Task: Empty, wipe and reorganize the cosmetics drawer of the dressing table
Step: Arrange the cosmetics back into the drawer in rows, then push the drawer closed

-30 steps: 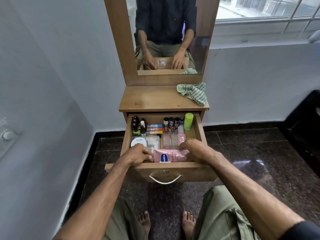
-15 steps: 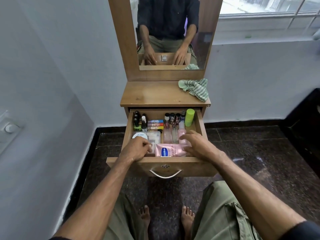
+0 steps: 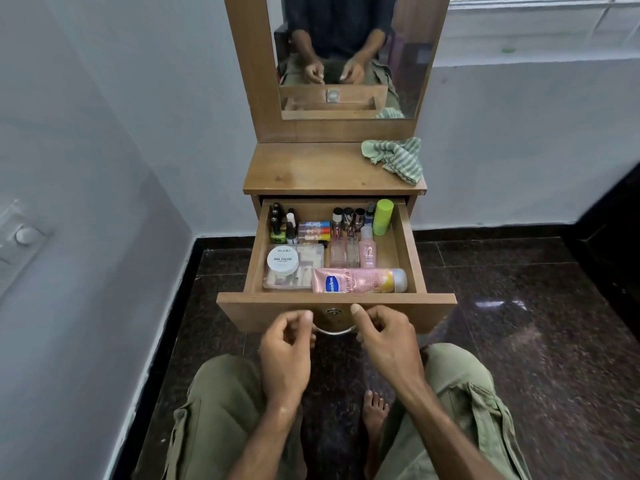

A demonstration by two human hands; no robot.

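The wooden drawer (image 3: 408,252) of the dressing table (image 3: 311,171) stands pulled out, filled with neatly arranged cosmetics. A pink Vaseline tube (image 3: 360,280) lies along its front. To the tube's left a white nail-polish tub (image 3: 283,259) sits on a clear plastic box (image 3: 311,263). Pink bottles (image 3: 367,251), a green bottle (image 3: 383,216) and small nail-polish bottles (image 3: 277,220) fill the back. My left hand (image 3: 287,344) and my right hand (image 3: 388,341) hover in front of the drawer face, either side of the metal handle (image 3: 334,331), fingers loosely curled, holding nothing.
A green striped cloth (image 3: 394,159) lies crumpled on the right of the table top. The mirror (image 3: 346,46) rises behind it. A grey wall is close on the left, dark tiled floor (image 3: 502,289) on the right, my knees and bare feet below.
Both hands have come out of the drawer, where they were touching the Vaseline tube and the box, and now hang in front of the drawer face. The camera view has tilted down.
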